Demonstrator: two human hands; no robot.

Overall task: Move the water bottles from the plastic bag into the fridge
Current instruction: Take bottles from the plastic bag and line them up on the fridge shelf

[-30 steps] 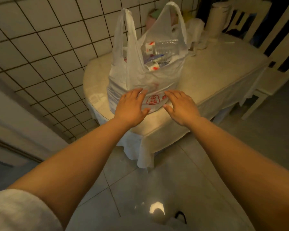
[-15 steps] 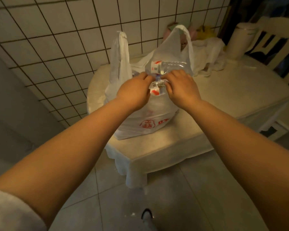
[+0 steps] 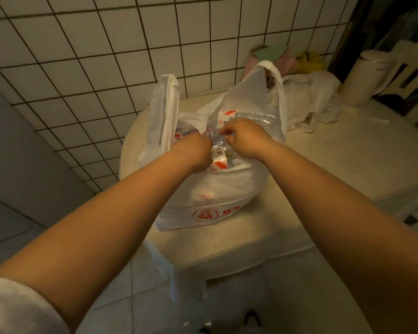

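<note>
We see a pale, cloth-covered bench [image 3: 323, 165] against the tiled wall. On it stand a white plastic bag with red print [image 3: 217, 196], a crumpled white plastic sheet [image 3: 309, 102], and a cream cylindrical lidded canister [image 3: 364, 78].

Both hands [image 3: 245, 138] inside the plastic bag [image 3: 210, 191], among water bottles [image 3: 247, 116].

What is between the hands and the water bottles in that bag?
Nothing visible. Both the left hand and right hand are inside the open bag, right at the bottles. The fridge is out of view.
</note>
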